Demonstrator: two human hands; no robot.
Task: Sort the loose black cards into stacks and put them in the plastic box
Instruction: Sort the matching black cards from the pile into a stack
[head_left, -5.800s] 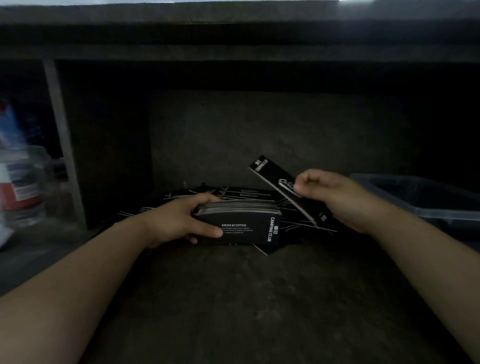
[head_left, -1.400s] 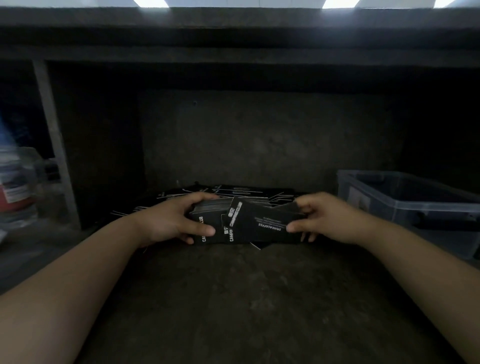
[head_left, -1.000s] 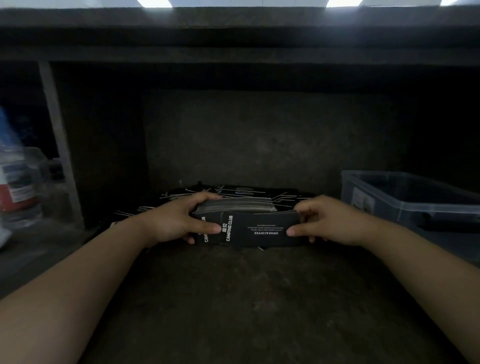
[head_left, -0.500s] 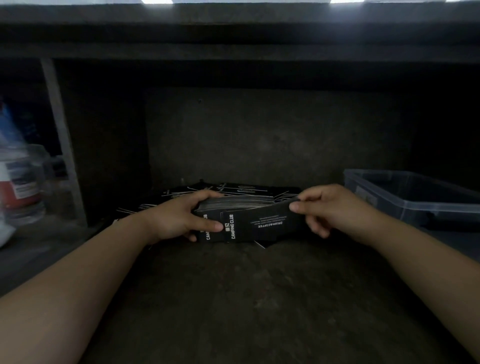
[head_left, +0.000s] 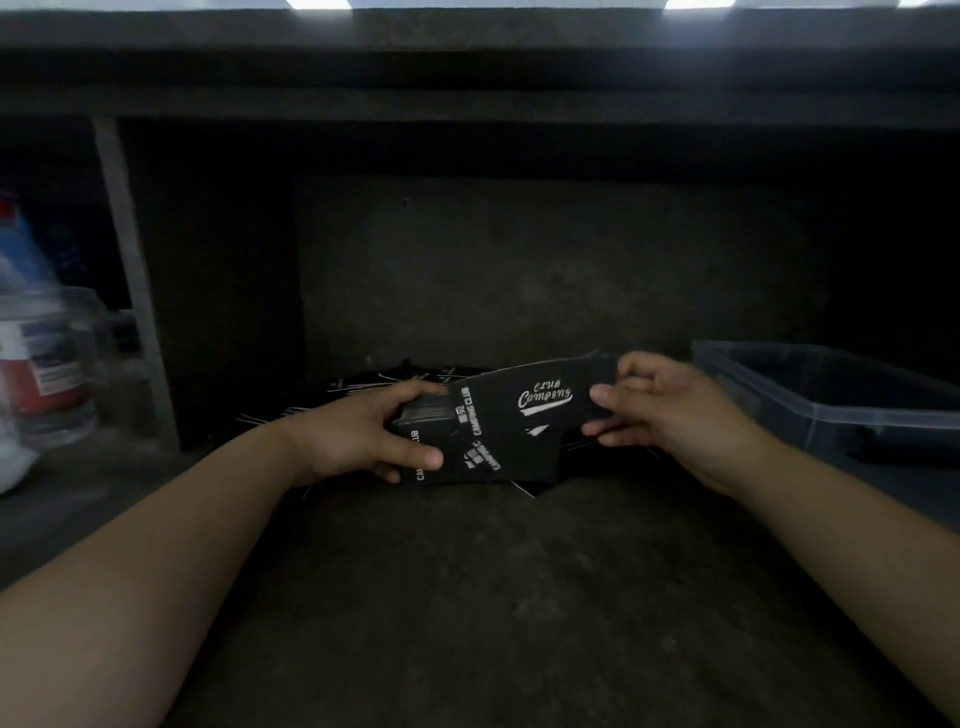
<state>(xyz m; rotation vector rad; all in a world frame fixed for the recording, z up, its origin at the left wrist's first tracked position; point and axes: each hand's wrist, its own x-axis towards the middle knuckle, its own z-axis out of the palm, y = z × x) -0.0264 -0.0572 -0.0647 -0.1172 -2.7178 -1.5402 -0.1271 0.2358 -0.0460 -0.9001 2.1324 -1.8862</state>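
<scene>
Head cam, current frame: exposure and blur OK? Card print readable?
Head view: underexposed, shelf recess near black; ceiling lights clipped at the top edge. Logo on the card in the right hand is legible, stack print softer; left-edge bottle is blurred, plastic box dim but outlined.

Two bare forearms reach forward. The left grip (head_left: 363, 441) curls round a stack of cards (head_left: 423, 413), thumb in front. The right grip (head_left: 670, 410) pinches one card (head_left: 530, 415) between thumb and fingers.
</scene>
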